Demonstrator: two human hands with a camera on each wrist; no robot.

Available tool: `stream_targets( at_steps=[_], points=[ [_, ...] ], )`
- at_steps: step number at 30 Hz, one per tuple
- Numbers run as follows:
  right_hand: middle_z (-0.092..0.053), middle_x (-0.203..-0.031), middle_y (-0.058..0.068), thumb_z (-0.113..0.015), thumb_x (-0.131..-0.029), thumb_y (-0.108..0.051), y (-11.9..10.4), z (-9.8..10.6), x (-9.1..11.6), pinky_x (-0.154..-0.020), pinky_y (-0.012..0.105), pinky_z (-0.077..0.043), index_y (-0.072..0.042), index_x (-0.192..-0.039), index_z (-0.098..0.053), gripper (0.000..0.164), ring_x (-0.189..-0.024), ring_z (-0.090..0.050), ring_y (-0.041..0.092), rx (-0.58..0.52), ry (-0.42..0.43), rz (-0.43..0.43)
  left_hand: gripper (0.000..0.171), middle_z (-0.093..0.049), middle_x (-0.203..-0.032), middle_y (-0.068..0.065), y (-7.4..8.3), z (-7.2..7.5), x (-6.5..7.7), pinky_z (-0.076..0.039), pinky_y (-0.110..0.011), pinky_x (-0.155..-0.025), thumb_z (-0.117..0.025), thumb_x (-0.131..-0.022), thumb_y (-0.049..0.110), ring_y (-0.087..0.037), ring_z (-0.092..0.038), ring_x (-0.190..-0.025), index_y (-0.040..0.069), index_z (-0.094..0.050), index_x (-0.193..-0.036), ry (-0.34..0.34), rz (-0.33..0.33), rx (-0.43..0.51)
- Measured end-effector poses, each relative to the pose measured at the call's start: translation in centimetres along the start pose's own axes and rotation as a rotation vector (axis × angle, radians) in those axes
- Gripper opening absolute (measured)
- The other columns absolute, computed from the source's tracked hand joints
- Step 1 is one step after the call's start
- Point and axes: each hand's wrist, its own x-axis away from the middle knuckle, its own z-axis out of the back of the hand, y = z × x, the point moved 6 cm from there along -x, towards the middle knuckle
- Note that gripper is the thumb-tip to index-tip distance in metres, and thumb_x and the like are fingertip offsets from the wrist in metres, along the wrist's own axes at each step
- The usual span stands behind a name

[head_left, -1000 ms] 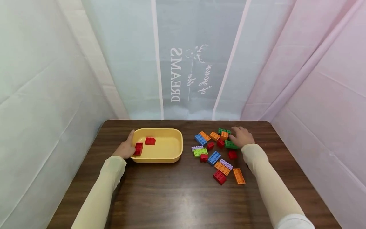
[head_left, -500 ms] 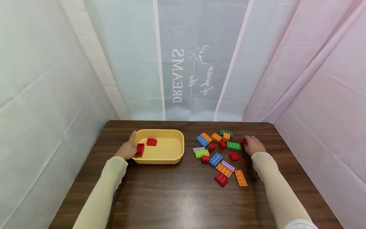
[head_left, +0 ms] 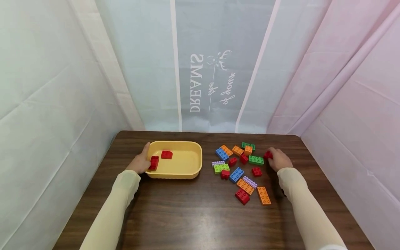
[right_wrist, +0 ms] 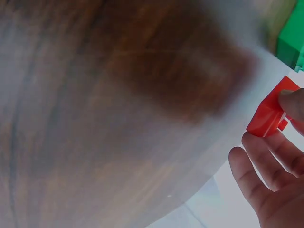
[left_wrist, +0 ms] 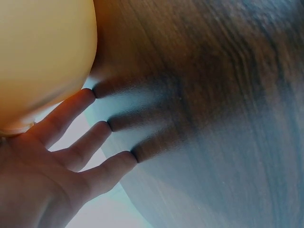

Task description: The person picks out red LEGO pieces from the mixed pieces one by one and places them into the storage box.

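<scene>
At the left end of the yellow tray [head_left: 178, 172] rests my left hand [head_left: 139, 162], one finger lying along the rim. In the left wrist view its fingers [left_wrist: 78, 147] are spread and nearly straight, tips on the table beside the tray wall. Two red bricks lie inside the tray, one red brick [head_left: 154, 163] near the hand and another red brick [head_left: 167, 154] farther in. My right hand [head_left: 279, 160] pinches a red brick [right_wrist: 270, 111] between thumb and fingers, right of a green brick [head_left: 256, 160]. Its lower fingers are loosely extended in the right wrist view.
Several bricks lie scattered between tray and right hand, including a blue brick [head_left: 236, 175], a lime brick [head_left: 221, 169], an orange brick [head_left: 264, 196] and a red brick [head_left: 257, 171]. The brown wooden table [head_left: 187, 215] ends at a hanging curtain [head_left: 212, 118] behind.
My right hand has moved right and toward me from the green bricks, and now has a red brick in its fingers. The left hand stays at the tray; the view has shifted slightly.
</scene>
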Motion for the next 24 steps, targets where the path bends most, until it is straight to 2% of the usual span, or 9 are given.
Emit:
stream_targets(
  at_steps=[4, 9, 16, 24],
  points=[
    [-0.055, -0.122, 0.031, -0.065, -0.091, -0.004, -1.4, 0.7, -0.3, -0.092, 0.065, -0.043, 0.003, -0.135, -0.052, 0.046, -0.109, -0.056, 0.049, -0.012, 0.008, 0.032, 0.088, -0.041, -0.145, -0.036, 0.0, 0.1, 0.1, -0.043, -0.054, -0.094, -0.044, -0.092, 0.005, -0.041, -0.053, -0.106, 0.016, 0.007, -0.163, 0.005, -0.002, 0.001],
    [-0.057, -0.120, 0.028, -0.065, -0.092, -0.003, -3.5, 1.1, -0.8, -0.090, 0.062, -0.046, 0.001, -0.135, -0.053, 0.046, -0.103, -0.057, 0.043, -0.025, 0.006, 0.066, 0.087, -0.042, -0.144, -0.035, 0.1, -0.1, 0.0, -0.044, -0.053, -0.094, -0.044, -0.092, 0.005, -0.040, -0.053, -0.105, 0.016, 0.006, -0.163, 0.010, -0.003, -0.001],
    [-0.058, -0.121, 0.024, -0.066, -0.092, -0.004, -6.9, 0.9, -1.8, -0.089, 0.059, -0.047, -0.002, -0.136, -0.054, 0.046, -0.100, -0.059, 0.039, -0.031, 0.000, 0.113, 0.086, -0.041, -0.145, -0.035, 0.2, 0.0, 0.4, -0.043, -0.054, -0.096, -0.043, -0.093, 0.005, -0.040, -0.053, -0.107, 0.016, 0.006, -0.163, 0.016, 0.000, -0.001],
    [-0.057, -0.126, 0.022, -0.067, -0.092, -0.004, -10.4, 0.1, -2.9, -0.095, 0.060, -0.045, -0.005, -0.139, -0.054, 0.049, -0.108, -0.057, 0.039, -0.028, -0.036, 0.145, 0.086, -0.042, -0.145, -0.035, 0.4, 0.0, 0.5, -0.043, -0.054, -0.095, -0.044, -0.095, 0.006, -0.039, -0.054, -0.106, 0.018, 0.006, -0.163, 0.015, 0.012, -0.007]
  ],
)
